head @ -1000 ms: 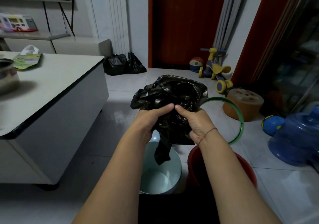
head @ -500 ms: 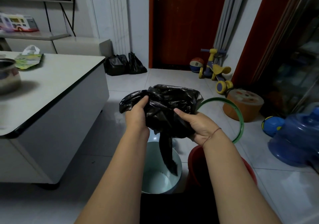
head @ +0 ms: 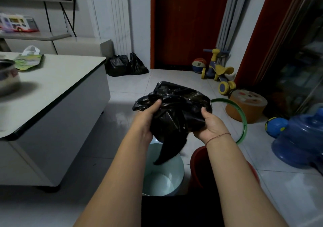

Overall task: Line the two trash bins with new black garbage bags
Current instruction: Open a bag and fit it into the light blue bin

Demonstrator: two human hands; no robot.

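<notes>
A crumpled black garbage bag [head: 176,107] is held in the air between both hands. My left hand [head: 146,121] grips its left side with the thumb on top. My right hand [head: 212,126] holds its right side from below. A tail of the bag hangs down toward the pale blue bin [head: 164,183], which stands on the floor below my hands and is unlined. The red bin [head: 199,167] stands just to its right, mostly hidden behind my right forearm.
A white low table [head: 57,87] with a metal pot [head: 7,77] stands at left. Two filled black bags [head: 125,65] sit by the door. A green hoop [head: 242,120], round stool [head: 248,105], blue water jug [head: 300,137], ball and ride-on toy crowd the right side.
My hands have moved apart, spreading the bag wider. The right hand has shifted to the bag's right side and the hanging tail has swung over the blue bin.
</notes>
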